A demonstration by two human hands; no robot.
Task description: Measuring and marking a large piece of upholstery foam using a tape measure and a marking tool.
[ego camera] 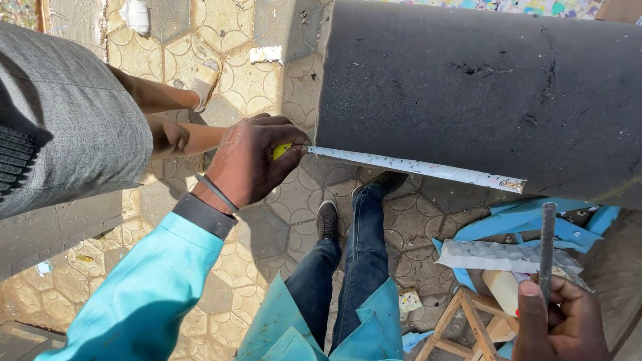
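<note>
— While the tape measure [414,164] lies stretched along the lower edge of the dark grey sheet [481,93], we see the left hand [249,164] clenched around its yellow case, just off the sheet's left edge.

— And the hooked end sits well out to the right, flat against the dark surface. The right hand [560,319] is closed on a thin metal rod [547,244], held upright below that end, apart from the sheet.

— For a clean reading, we'd say keep the blade taut and level with the edge, no sag in the middle, and the case butted square against the side of the sheet.

— Agreed, and we'd bring the rod's tip straight onto the chosen mark rather than in at a slant, or the scratch drifts.

— Anything packaged down there?

— Under the right end we have crumpled blue wrapping [528,224] on the tiled floor [267,73], and on it a flattish, silvery-white foil packet [501,255]. Beside that, a cream-coloured tube or bottle [501,291] pokes out; any label is too small to tell.

— And a wooden stool frame [468,321] just under it. On the left, another person's grey sleeve [67,113] fills the corner, not our worker's.
</note>
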